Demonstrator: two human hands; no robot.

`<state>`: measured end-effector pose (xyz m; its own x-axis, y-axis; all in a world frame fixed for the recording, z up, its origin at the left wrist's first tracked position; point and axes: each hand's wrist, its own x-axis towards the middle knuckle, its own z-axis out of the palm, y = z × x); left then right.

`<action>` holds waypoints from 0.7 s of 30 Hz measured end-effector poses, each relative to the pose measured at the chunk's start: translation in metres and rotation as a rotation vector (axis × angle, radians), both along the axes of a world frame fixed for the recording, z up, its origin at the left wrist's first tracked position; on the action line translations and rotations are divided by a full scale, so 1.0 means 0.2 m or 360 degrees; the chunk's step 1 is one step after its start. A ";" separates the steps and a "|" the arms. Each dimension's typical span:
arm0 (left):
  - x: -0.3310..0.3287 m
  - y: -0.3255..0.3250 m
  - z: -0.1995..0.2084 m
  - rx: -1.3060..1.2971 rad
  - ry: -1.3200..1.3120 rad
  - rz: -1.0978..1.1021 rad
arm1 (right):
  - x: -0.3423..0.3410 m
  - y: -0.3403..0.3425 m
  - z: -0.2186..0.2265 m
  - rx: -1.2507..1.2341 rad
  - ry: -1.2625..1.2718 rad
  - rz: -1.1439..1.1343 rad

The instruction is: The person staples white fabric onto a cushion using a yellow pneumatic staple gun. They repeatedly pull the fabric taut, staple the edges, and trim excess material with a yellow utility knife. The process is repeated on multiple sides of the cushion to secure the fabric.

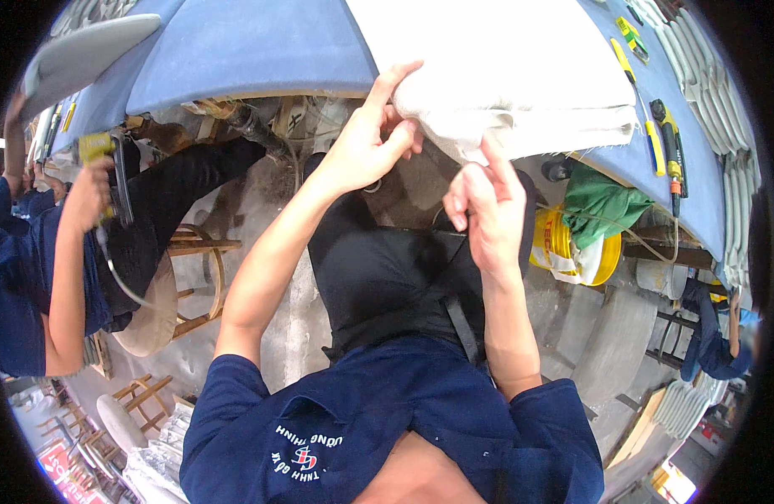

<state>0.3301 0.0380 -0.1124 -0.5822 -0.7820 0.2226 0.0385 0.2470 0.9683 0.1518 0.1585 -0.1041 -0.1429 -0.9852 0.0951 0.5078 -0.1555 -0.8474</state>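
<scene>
White cloth (504, 59) with frayed edges lies over the front of a blue-covered table (261, 42), its near corner bunched and rounded. My left hand (368, 139) is at that corner, index finger stretched along the cloth's left edge, thumb and other fingers curled by the fold. At the hanging front edge, my right hand (490, 202) has its index fingertip against the loose cloth, with the other fingers curled. Whatever lies under the cloth is mostly hidden; a greyish edge shows below the fold.
On the table's right lie a yellow-handled tool (653, 147), a black air tool with a hose (671, 139) and a tape measure (632, 40). A yellow bucket (601, 256) with green cloth (601, 202) stands below. At left, a co-worker holds a yellow-green staple gun (101, 155).
</scene>
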 end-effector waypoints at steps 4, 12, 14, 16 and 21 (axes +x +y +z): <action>0.00 -0.04 0.02 -0.0144 0.0085 -0.0064 | 0.04 -0.08 -0.02 0.0242 0.0264 0.0073; 0.10 -0.15 0.14 -0.0413 -0.0582 -0.0180 | 0.11 -0.18 -0.09 0.0185 0.0723 -0.0084; 0.11 -0.16 0.14 -0.0466 -0.0706 -0.0220 | 0.08 -0.21 -0.27 -0.0074 0.0992 -0.0222; 0.13 -0.16 0.15 -0.0452 -0.0802 -0.0261 | 0.07 -0.23 -0.33 -0.0095 0.1021 -0.0234; 0.14 -0.20 0.17 -0.0495 -0.0885 -0.0359 | 0.09 -0.27 -0.39 -0.0254 0.0923 -0.0265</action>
<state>0.3585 -0.0026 -0.0775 -0.8169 -0.5756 0.0379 -0.3615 0.5619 0.7440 0.1689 0.1047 -0.1822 -0.1741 -0.9213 0.3477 -0.0703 -0.3406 -0.9376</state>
